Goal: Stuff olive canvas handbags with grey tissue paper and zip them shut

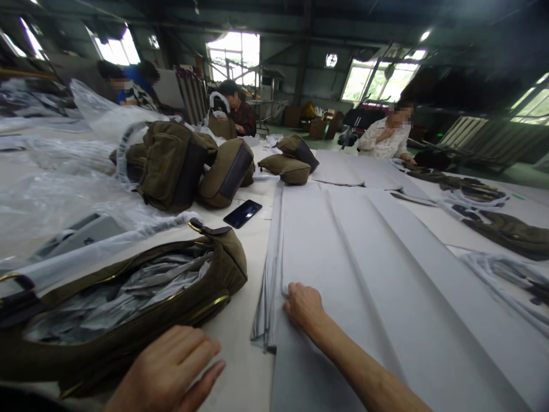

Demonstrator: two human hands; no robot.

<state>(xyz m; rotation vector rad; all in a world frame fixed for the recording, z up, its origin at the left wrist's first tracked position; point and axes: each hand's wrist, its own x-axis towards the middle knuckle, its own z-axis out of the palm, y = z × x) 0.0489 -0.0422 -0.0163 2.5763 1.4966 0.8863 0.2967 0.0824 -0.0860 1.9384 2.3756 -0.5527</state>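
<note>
At the left edge of a stack of large grey sheets (326, 257), my right hand (305, 307) is closed, its fingertips pinching the top sheet's edge. My left hand (171, 369) is raised at the bottom, thumb apart from loosely bent fingers, with nothing in it. Just beyond that hand lies an olive-green bag (231, 260) with its zipper open. Crumpled grey paper (141, 292) fills the bag, and a strap wrapped in white covering (107, 252) runs along its far side. Whether my left hand touches the bag, I cannot tell.
A phone (243, 213) lies beyond the bag. Several stuffed olive bags (171, 166) stand farther back, with clear plastic (55, 189) at left. Flat bags with wrapped straps (510, 229) lie at right. Other people (384, 137) sit around the table.
</note>
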